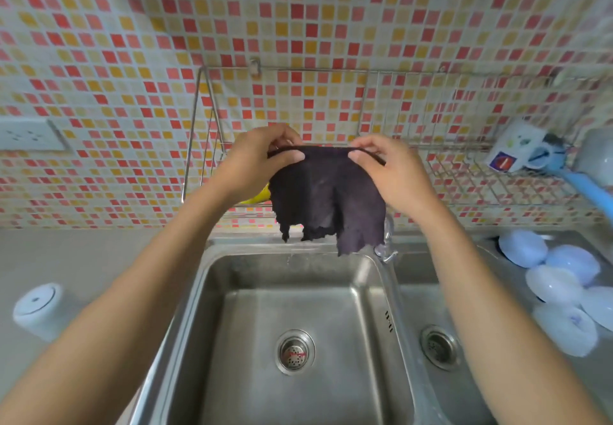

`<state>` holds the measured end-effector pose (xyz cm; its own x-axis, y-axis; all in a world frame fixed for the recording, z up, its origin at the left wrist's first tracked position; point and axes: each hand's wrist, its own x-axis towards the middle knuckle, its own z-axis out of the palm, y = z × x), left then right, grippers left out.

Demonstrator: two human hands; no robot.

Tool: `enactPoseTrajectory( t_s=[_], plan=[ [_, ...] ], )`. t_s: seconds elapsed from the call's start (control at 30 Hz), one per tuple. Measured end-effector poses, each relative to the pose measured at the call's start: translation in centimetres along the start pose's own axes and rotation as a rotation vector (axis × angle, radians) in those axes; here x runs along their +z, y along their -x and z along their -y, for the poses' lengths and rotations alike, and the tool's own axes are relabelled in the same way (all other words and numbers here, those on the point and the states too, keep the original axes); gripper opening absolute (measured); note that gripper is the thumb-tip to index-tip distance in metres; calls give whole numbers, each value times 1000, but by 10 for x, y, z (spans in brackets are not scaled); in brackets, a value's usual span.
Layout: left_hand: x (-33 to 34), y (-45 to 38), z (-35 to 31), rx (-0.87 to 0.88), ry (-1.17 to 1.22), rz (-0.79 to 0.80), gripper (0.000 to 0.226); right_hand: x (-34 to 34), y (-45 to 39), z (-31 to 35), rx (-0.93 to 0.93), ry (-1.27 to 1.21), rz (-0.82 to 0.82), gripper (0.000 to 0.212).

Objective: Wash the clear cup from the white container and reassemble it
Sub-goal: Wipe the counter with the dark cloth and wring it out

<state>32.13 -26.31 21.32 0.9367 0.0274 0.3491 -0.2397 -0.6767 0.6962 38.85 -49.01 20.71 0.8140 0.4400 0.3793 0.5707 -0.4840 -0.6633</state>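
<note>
Mosaic tiles in red, orange and white back a grey counter, where the white container (38,305) stands at far left, capped and round; whether the clear cup is inside it cannot be told. Over the steel sink (232,278), the left hand (257,162) and right hand (391,172) each pinch the top edge of a dark, ragged cloth (326,199). White bowls (560,288) lie upturned at right.

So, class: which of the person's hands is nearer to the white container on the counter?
Left. The left hand is above and right of the white container; the right hand is farther right.
</note>
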Motion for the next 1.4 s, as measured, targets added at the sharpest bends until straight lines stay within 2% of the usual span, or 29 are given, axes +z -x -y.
enactPoseTrajectory(
  t_s=[0.07, 0.2, 0.37, 0.43, 0.53, 0.6, 0.7, 0.83, 0.97, 1.03, 1.13, 1.4],
  plan=[
    [-4, -78, 5, -41, -33, -14, 6, -15, -80, -21, 29, -37, 21, 12],
    [-8, -108, 26, -77, -95, 19, 9, -5, -115, -34, 2, -20, 112, 13],
    [7, -119, 53, -177, -231, 87, 20, 20, -124, -52, 100, 74, 225, 16],
    [12, -120, 63, -213, -281, 121, 25, 27, -125, -53, 106, 129, 254, 25],
    [19, -115, 68, -110, -428, 109, 42, 34, -123, -49, 10, 240, 227, 49],
    [20, -107, 63, -22, -468, 176, 51, 37, -119, -44, -14, 232, 320, 51],
    [23, -94, 59, -73, -599, 319, 47, 45, -108, -43, 10, 290, 468, 51],
    [18, -78, 57, -124, -606, 212, 51, 50, -99, -40, 16, 309, 446, 44],
    [15, -57, 65, -338, -776, 158, 66, 51, -91, -34, 50, 338, 487, 41],
    [12, -50, 65, -430, -700, 140, 66, 51, -83, -28, 62, 347, 496, 46],
    [6, -45, 60, -415, -562, 93, 63, 52, -70, -20, 83, 371, 507, 53],
    [-11, -7, 37, -375, -522, 77, 62, 47, -31, 2, 132, 439, 447, 63]
  ],
)
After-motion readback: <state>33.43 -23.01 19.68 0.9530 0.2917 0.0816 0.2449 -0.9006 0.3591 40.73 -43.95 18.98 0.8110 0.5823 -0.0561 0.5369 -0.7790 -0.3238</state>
